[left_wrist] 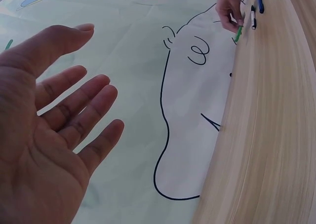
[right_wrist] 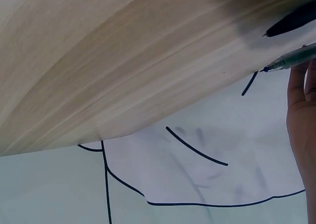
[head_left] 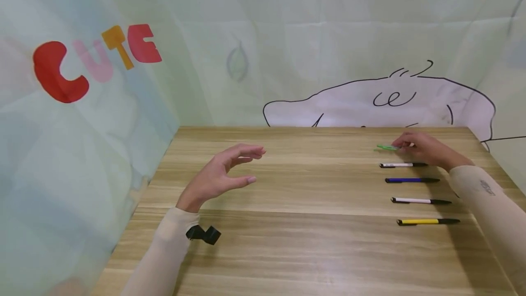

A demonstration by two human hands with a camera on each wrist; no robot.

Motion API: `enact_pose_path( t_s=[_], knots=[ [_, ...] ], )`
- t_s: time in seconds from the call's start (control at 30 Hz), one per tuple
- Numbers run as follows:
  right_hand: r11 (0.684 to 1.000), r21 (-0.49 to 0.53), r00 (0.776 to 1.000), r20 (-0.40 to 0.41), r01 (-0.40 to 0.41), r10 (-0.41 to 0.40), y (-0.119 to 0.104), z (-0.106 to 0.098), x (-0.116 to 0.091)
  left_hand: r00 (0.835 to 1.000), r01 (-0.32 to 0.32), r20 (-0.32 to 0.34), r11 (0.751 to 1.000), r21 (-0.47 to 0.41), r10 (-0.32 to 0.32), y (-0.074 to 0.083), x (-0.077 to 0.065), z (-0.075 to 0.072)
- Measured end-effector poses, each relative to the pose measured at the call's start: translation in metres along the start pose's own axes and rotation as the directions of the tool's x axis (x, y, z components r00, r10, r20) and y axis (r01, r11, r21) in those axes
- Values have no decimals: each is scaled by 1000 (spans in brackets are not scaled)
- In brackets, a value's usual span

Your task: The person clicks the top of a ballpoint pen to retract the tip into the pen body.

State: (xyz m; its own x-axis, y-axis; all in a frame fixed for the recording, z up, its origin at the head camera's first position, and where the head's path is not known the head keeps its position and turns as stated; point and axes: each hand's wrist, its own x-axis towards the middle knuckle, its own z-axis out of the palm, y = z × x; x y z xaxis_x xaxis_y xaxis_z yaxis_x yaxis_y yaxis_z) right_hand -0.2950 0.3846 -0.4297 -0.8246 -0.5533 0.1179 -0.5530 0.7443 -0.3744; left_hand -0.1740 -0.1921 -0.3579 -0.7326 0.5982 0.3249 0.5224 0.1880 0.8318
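My right hand [head_left: 423, 147] pinches a green pen [head_left: 385, 147] near the far right of the wooden table, its back end pointing left. Its clear tip section shows in the right wrist view, where the pen [right_wrist: 296, 58] lies between the fingers. Just nearer than it lies a white pen [head_left: 400, 165], partly under the hand. A blue pen [head_left: 411, 180], another white pen [head_left: 419, 201] and a yellow pen [head_left: 425, 222] follow towards me in a column. My left hand [head_left: 218, 172] hovers over the table's left half, thumb and fingers apart, holding nothing.
The wooden table [head_left: 287, 250] meets a pale printed backdrop [head_left: 230, 90] along its far and left edges. A small black device [head_left: 204, 234] is strapped at my left wrist.
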Motion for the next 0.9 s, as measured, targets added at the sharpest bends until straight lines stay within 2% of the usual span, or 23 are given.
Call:
enact_pose_path(
  t_s=[0.27, 0.5, 0.73, 0.9],
  knots=[
    [999, -23, 999, -36, -24, 23, -11, -6, -9, 1000, -13, 2, 1000, 0, 13, -1, 0, 0],
    [1000, -2, 995, -100, 5, -5, -24, -13, -14, 1000, -20, 1, 1000, 13, 20, -2, 0, 0],
    [993, 89, 988, -131, -73, 84, -35, -14, -19, 1000, -29, -3, 1000, 12, 29, -1, 0, 1],
    [971, 172, 972, -132, -169, 192, -46, -14, -21, 1000, -27, -12, 1000, 3, 27, 0, 0, 1]
  ],
)
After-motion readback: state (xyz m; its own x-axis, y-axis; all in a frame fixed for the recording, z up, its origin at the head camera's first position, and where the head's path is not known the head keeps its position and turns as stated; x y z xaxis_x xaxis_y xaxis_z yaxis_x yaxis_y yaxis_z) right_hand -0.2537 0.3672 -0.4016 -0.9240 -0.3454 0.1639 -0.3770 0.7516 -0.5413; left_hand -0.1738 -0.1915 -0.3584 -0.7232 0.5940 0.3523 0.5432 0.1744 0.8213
